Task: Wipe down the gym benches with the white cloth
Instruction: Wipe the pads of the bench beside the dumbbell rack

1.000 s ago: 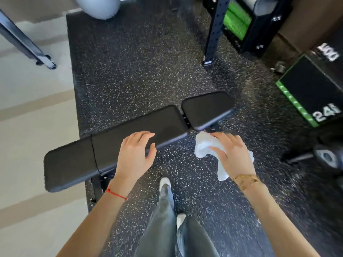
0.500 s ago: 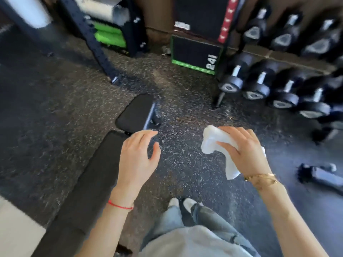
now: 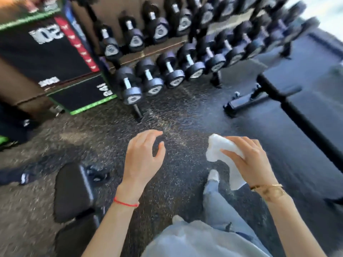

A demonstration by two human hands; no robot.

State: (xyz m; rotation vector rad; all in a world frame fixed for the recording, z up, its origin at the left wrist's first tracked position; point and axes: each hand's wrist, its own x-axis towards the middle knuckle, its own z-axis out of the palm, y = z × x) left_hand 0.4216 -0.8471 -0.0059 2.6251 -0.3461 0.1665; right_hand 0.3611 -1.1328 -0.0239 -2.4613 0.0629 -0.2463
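My right hand [image 3: 248, 160] holds the crumpled white cloth [image 3: 220, 152] in the air over the speckled rubber floor, the cloth's tail hanging below the palm. My left hand [image 3: 143, 158] hovers empty with loosely curled fingers, touching nothing. A black padded bench [image 3: 72, 191] lies at the lower left, to the left of my left forearm, with neither hand on it. Part of a second bench's dark frame [image 3: 289, 106] runs diagonally at the right.
A rack of black dumbbells [image 3: 167, 71] fills the back. Black plyo boxes with green trim [image 3: 55, 58] stand at the left. My legs in grey jeans [image 3: 219, 206] and white shoes are below. The view is motion-blurred.
The view has swung right, away from the first bench, which slid to the lower left. My left hand came off the bench pad. The cloth stays in my right hand.
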